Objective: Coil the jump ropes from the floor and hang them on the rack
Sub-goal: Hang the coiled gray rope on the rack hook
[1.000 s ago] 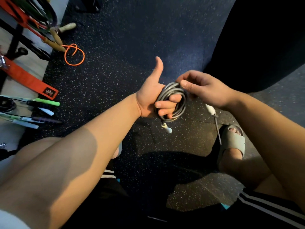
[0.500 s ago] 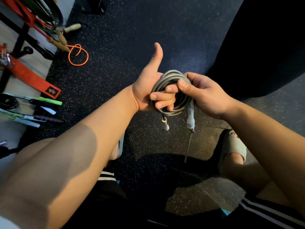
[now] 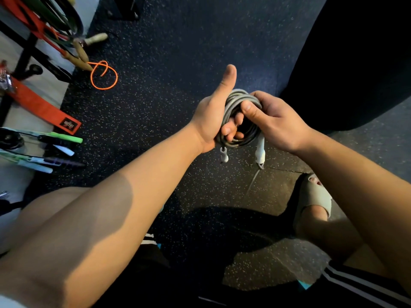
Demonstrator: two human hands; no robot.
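left hand (image 3: 211, 116): gripping the coil (image 3: 233, 101), with fingers curled through its middle and thumb raised.
right hand (image 3: 278, 123): pinching the coil's outer turns, pressing the thumb down on them.
coil: hanging in the air between both hands, above the floor (image 3: 178, 63), well apart from the rack (image 3: 24, 52).
handles (image 3: 259, 152): dangling side by side under the coil, not touching.
tail (image 3: 253, 181): trailing loose below the right-side handle; blurring too much for telling where it ends.
step, as judged: laying on the last turn and securing it.
doing it well: holding the turns flat and even in the left fingers; feeding the tail round without twisting; tucking it snugly; bringing both handles together for hanging.
risk: loosening the left grip too soon, letting the turns spring apart.
waiting: orange rope (image 3: 104, 75), lying on the floor by the rack.
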